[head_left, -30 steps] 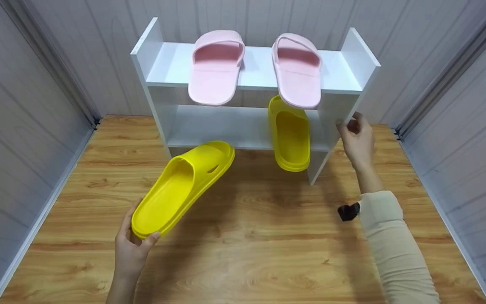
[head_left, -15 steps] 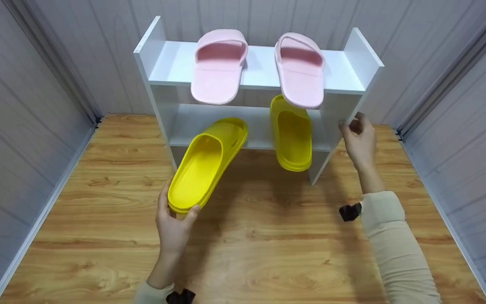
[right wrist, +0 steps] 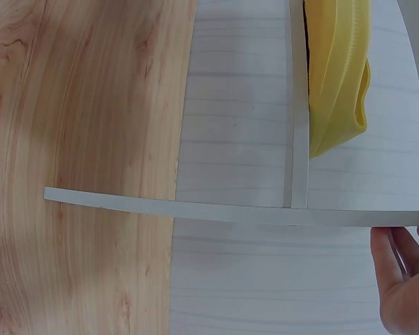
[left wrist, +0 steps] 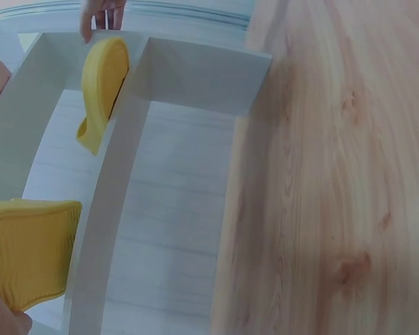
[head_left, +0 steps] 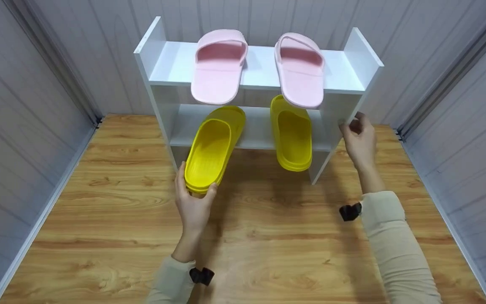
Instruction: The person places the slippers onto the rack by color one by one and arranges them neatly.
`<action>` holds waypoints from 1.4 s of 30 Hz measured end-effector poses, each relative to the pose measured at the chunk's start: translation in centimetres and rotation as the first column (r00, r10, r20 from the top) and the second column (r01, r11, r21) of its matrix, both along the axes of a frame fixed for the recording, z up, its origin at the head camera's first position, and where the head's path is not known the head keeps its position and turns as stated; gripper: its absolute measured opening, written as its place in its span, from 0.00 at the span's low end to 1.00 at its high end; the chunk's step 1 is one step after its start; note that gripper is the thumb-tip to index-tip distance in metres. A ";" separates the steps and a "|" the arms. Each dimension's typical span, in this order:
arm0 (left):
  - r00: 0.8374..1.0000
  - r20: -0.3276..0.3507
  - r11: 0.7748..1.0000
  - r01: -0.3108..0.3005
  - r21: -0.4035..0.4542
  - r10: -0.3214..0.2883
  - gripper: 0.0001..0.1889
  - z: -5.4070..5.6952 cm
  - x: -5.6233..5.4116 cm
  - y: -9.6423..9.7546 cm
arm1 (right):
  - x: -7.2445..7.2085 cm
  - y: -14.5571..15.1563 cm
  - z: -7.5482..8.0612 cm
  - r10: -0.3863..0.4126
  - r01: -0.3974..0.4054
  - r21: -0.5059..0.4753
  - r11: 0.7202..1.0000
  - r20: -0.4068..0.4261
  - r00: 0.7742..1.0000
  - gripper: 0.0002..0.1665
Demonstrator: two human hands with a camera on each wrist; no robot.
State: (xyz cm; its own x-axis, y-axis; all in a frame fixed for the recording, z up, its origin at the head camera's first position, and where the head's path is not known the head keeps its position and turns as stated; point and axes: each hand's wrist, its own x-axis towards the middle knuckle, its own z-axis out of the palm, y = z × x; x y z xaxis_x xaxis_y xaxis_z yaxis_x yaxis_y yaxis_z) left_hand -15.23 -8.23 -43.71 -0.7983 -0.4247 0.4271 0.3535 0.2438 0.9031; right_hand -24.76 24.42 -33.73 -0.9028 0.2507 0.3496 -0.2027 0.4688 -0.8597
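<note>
My left hand (head_left: 194,209) grips the heel end of a yellow slipper (head_left: 208,154). The slipper slants toe-first into the middle level of a white shoe rack (head_left: 260,69); in the left wrist view its ribbed sole (left wrist: 31,255) shows, and whether it touches the shelf I cannot tell. A second yellow slipper (head_left: 293,139) rests on that shelf at the right, its heel jutting past the front edge. With thumb and fingers on either side, my right hand (head_left: 360,141) pinches the front edge of the rack's right side panel (right wrist: 230,213).
Two pink slippers, a left one (head_left: 215,84) and a right one (head_left: 300,82), sit on the top shelf, overhanging its front. Panelled walls (head_left: 458,105) stand behind and at both sides. Wood-grain flooring (head_left: 268,253) lies in front.
My left hand has carried the yellow slipper forward and right, from in front of the rack to the middle shelf, turning it straighter. The right hand has kept its hold on the side panel.
</note>
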 end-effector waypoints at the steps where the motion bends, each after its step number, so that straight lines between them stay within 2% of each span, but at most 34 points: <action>1: 1.000 0.001 1.000 -0.007 -0.004 0.007 0.41 0.0 -0.2 0.2 | 0.1 -0.1 0.2 0.001 -0.001 0.000 1.000 -0.001 1.000 0.24; 9: 0.999 -0.015 0.999 -0.041 0.010 0.041 0.43 0.1 -2.1 1.6 | -1.6 1.4 -1.8 0.007 -0.007 0.004 1.000 -0.007 1.000 0.25; 14: 0.997 -0.014 0.997 -0.078 -0.013 0.078 0.44 0.1 -2.9 2.2 | -1.9 1.6 -2.2 -0.003 0.003 0.012 1.000 -0.002 1.000 0.25; 23: 0.990 -0.007 0.989 -0.139 -0.053 0.138 0.44 -0.2 -4.1 2.8 | -1.7 1.5 -2.1 0.044 -0.045 -0.021 0.999 -0.028 0.999 0.24; 29: 0.989 -0.004 0.987 -0.149 -0.065 0.149 0.43 -0.2 -4.7 3.1 | -0.1 0.2 -0.3 0.038 -0.038 -0.015 0.999 -0.015 0.999 0.25; 33: 0.990 -0.012 0.987 -0.143 -0.070 0.142 0.43 -0.4 -5.1 3.2 | 0.2 -0.1 0.1 0.030 -0.030 -0.006 1.000 -0.009 1.000 0.25; 38: 0.990 -0.018 0.987 -0.142 -0.079 0.141 0.43 -0.7 -5.4 3.3 | 0.2 -0.1 0.2 0.022 -0.022 0.004 1.000 -0.018 1.000 0.25; 42: 0.991 -0.003 0.988 -0.134 -0.078 0.134 0.43 -0.7 -5.6 3.3 | -0.8 0.7 -1.0 0.018 -0.018 0.004 1.000 -0.021 1.000 0.25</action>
